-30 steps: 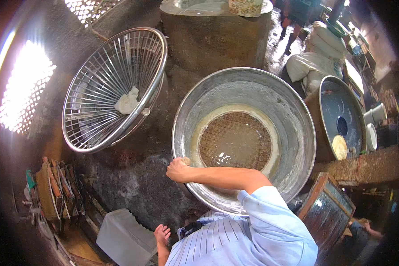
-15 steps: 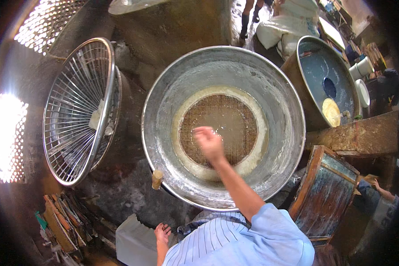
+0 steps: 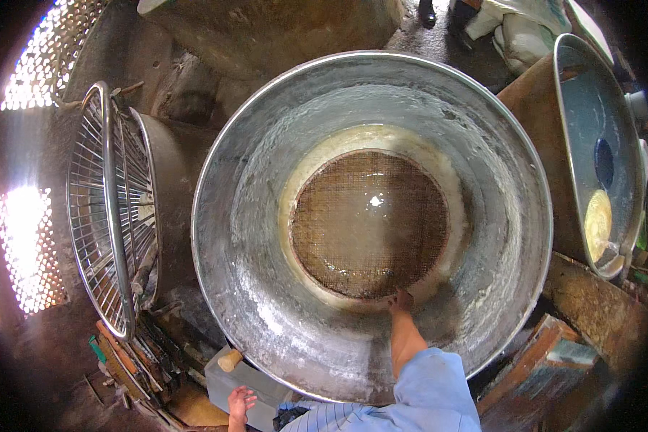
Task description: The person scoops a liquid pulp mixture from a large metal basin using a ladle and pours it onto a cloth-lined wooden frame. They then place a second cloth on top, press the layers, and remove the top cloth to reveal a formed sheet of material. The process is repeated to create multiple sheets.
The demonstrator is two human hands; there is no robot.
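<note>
A large round metal tub [image 3: 237,194] fills the middle, with a round brown woven mesh [image 3: 345,216] at its bottom inside a cream-coloured band, glistening wet. My right hand [image 3: 400,305] reaches down inside the tub to the mesh's near edge; its fingers are dim, and I cannot tell whether they grip it. My left hand [image 3: 241,399] is low outside the tub, empty, with fingers loosely apart. Just outside the rim near that hand is a short pale wooden cylinder [image 3: 229,361] above a translucent white container [image 3: 245,385].
A steel wire basket [image 3: 104,216] stands at left, beside stacked boards [image 3: 122,360]. At right are a tilted vessel [image 3: 583,144] holding a pale yellow disc, and a wooden-framed panel [image 3: 525,367]. Sacks [image 3: 518,43], part of a person's boots [image 3: 427,13] and a concrete block [image 3: 266,29] are behind.
My right hand left the wooden cylinder at the rim and moved down into the tub to the mesh's near edge. The view now sits more squarely over the tub.
</note>
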